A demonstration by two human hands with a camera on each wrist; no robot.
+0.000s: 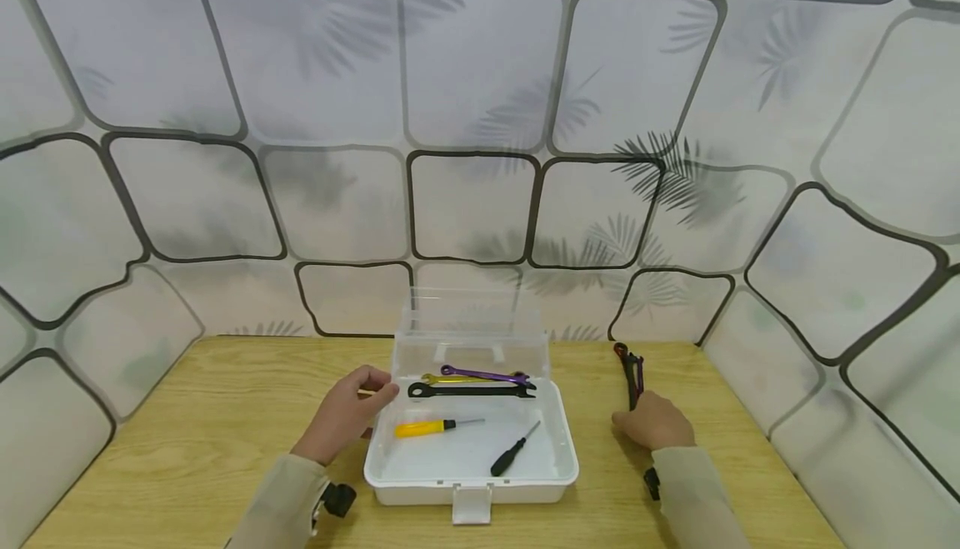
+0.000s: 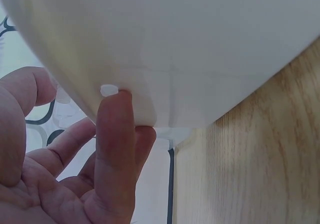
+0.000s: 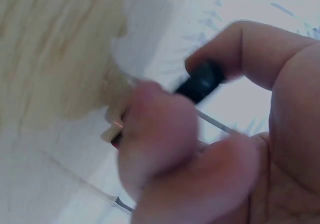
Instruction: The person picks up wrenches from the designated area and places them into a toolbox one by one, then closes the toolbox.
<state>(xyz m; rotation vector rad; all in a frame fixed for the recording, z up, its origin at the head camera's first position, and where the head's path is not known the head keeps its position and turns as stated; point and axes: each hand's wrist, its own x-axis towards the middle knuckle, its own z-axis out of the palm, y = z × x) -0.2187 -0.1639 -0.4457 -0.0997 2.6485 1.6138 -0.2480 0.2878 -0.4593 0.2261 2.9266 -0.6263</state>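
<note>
Left hand steadies the box; right hand takes hold of the tools on the table.

The left hand rests against the left wall of the white box, fingers fairly straight and pressing its outer side, gripping nothing. Inside the box lie a yellow screwdriver, three wrenches near the back and a black screwdriver. The lid stands open behind. To the right, well apart from the box, the right hand has its fingers curled round the near end of a red and purple tool bundle. In the blurred right wrist view a black handle sits pinched between fingertips. The bundle's long axis runs away from the person, its far end pointing at the back wall. Held only at one end, the bundle could splay or slip loose when lifted, in my judgement.
</note>
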